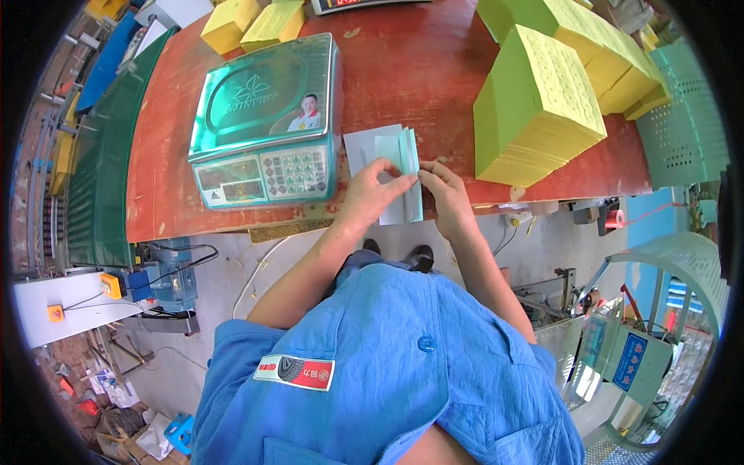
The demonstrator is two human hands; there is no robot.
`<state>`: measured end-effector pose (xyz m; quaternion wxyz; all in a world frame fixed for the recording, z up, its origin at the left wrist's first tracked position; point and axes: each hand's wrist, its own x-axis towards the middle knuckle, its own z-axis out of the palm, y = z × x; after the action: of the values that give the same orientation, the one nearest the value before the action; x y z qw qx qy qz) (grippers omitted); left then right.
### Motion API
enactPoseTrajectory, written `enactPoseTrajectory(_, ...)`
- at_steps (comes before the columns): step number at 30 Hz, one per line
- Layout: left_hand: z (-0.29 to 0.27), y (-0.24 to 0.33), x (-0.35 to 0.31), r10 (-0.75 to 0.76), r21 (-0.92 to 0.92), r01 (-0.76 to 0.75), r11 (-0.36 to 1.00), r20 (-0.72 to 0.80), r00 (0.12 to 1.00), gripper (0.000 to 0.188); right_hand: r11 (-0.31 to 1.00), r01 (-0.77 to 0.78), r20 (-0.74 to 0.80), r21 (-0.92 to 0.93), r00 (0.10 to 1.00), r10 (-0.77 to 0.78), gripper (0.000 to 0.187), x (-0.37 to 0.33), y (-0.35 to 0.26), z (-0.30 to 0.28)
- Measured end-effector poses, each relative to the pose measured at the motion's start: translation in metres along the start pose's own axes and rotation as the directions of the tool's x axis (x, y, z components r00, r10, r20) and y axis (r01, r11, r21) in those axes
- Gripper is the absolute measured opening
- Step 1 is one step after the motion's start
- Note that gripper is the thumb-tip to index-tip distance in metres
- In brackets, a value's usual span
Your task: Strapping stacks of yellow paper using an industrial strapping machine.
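Note:
Near the front edge of the red table, I hold a small bundle of pale blue and white paper slips (411, 151) between my hands. The fingertips of my left hand (368, 194) are pinched together on the slips' face. On the other side, my right hand (451, 200) pinches their right edge between thumb and fingers. Some slips stand fanned up on edge, and a white sheet (360, 149) shows flat behind my left fingers. Left of the slips sits a green digital scale (267, 128) with a keypad, its top glossy.
Large yellow blocks with dotted faces (527, 108) stand to the right on the red table (411, 74), with smaller yellow blocks (271, 25) at the far left. Part of another scale (364, 5) shows at the back. A green perforated metal guard (686, 108) borders the right side.

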<state>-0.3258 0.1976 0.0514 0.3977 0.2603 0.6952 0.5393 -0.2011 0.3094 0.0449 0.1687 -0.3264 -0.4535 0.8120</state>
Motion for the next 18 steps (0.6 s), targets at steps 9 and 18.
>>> enactPoseTrajectory(9, 0.000, 0.002, -0.002, 0.009, 0.043, -0.009, 0.999, -0.004, 1.000, 0.038, 0.987, 0.032, -0.035, -0.156, 0.999, -0.038, 0.028, -0.005, -0.010, 0.007)
enactPoseTrajectory(18, 0.004, -0.005, -0.003, 0.127, 0.306, -0.097, 0.947, -0.079, 0.989, 0.054, 0.928, 0.108, 0.037, -0.356, 0.994, -0.101, 0.032, 0.006, -0.011, 0.003)
